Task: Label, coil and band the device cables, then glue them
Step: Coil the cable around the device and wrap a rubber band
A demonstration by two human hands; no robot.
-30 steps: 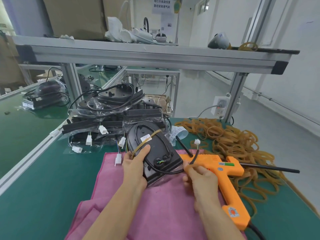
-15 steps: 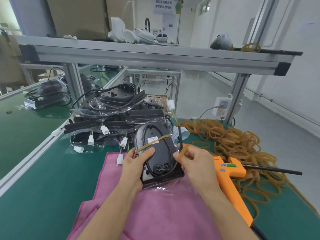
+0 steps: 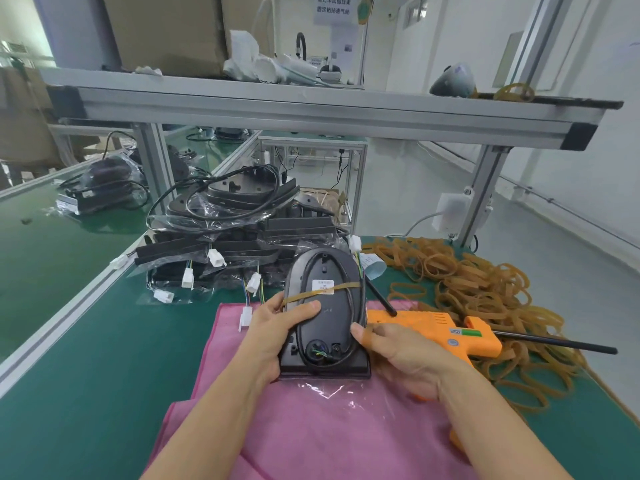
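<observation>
A black device (image 3: 323, 317) is held at centre frame, tilted up off the pink cloth (image 3: 311, 427) that is spread over the green table (image 3: 86, 358). The left hand (image 3: 273, 336) is curled round the device's left edge, thumb laid across its face. The right hand (image 3: 398, 355) is wrapped round the right edge, thumb pressed at the side where the black cable (image 3: 358, 306) runs.

The cable is seen looped round the device's outline and held down by a tan rubber band (image 3: 322, 292) stretched across the upper half. A small white label (image 3: 322, 285) sits under the band. A white connector (image 3: 354, 243) stands above the device's upper right corner on coloured wires.

An orange glue gun (image 3: 440, 330) lies on the table just right of the device, partly behind the right hand, with a black glue stick (image 3: 554, 344) protruding from its rear toward right of frame. A heap of loose rubber bands (image 3: 485, 289) is spread over the right of the table. A stack of bagged black devices (image 3: 235, 230) with white plugs is piled left of centre, behind the cloth. An aluminium shelf (image 3: 311, 112) crosses the upper frame.
</observation>
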